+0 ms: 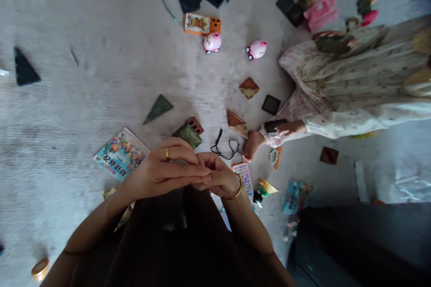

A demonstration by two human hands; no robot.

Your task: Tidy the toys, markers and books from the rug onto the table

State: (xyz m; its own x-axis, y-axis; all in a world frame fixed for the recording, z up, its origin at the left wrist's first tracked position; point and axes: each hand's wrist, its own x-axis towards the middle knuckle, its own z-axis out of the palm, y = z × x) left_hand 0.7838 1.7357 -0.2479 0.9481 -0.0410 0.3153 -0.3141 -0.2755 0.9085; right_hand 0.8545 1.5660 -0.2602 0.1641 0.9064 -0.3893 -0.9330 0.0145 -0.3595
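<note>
In front of my body, my left hand (164,170), with a gold ring on one finger, meets my right hand (217,172), which has a gold bangle at its wrist. The fingertips of both hands press together. Whatever lies between them, if anything, is hidden. Just beyond my left hand lie a green tile (189,135) and a brown windowed tile (195,124). A picture book (121,152) rests beside my left wrist. A black cord (226,154) lies just past my right hand, and a sheet of colourful stickers (243,175) is beside my right wrist.
At right, another person in a pale garment (336,85) sits on the floor, a hand (291,129) on a dark block. Pink toy cars (212,43), an orange phone-like case (197,23), triangular tiles (159,108) and another book (298,197) lie about. A dark bulky object (363,242) fills the lower right.
</note>
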